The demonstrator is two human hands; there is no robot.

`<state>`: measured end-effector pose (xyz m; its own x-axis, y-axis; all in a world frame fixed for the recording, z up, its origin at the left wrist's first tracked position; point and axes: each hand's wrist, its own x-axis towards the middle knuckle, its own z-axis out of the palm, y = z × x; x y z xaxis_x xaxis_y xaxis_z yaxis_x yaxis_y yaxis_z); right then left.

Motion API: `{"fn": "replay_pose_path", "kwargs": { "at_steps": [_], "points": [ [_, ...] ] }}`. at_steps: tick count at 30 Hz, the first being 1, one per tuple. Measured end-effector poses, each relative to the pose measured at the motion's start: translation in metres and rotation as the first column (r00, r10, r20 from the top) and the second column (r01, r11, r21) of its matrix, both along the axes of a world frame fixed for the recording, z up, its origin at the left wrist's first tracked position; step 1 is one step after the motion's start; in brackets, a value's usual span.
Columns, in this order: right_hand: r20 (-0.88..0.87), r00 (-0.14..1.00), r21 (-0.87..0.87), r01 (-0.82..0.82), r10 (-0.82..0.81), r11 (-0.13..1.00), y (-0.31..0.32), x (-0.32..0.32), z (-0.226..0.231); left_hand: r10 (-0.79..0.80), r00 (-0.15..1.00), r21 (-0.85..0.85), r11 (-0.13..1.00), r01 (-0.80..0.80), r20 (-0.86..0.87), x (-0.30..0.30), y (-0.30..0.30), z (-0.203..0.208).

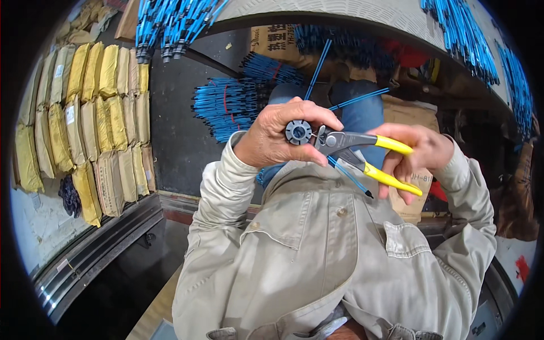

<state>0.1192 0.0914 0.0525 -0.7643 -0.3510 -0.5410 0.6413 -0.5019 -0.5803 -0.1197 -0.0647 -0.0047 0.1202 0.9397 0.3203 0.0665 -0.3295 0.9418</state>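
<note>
My left hand (277, 136) is closed around a small grey round part (298, 132) with holes in its face. Thin blue wires (317, 71) run up from that hand, and another blue wire (350, 177) slants down below it. My right hand (416, 156) grips the yellow handles of a pair of cutting pliers (362, 148). The grey jaws of the pliers touch the right side of the round part. Both hands are held close in front of my chest, above my beige jacket (317, 255).
Bundles of blue wires (226, 105) lie on the dark floor ahead, with more hanging at the top left (170, 25) and along the right (470, 39). Yellow and tan packed sacks (96, 113) are stacked at the left. Cardboard boxes (408, 113) stand near my knees.
</note>
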Motion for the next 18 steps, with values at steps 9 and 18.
{"fn": "replay_pose_path", "kwargs": {
  "at_steps": [9, 18],
  "points": [
    [-0.194, 0.846, 0.82, 0.418, 0.497, -0.392, -0.054, 0.013, 0.011, 0.127, 0.992, -0.062, 0.99, -0.125, 0.027, 0.014, -0.009, -0.004],
    [-0.296, 0.933, 0.884, 0.186, 0.206, 0.429, -0.019, 0.011, 0.005, -0.031, 0.997, -0.12, 0.992, 0.04, 0.075, 0.002, 0.007, 0.001]
  ]
}}
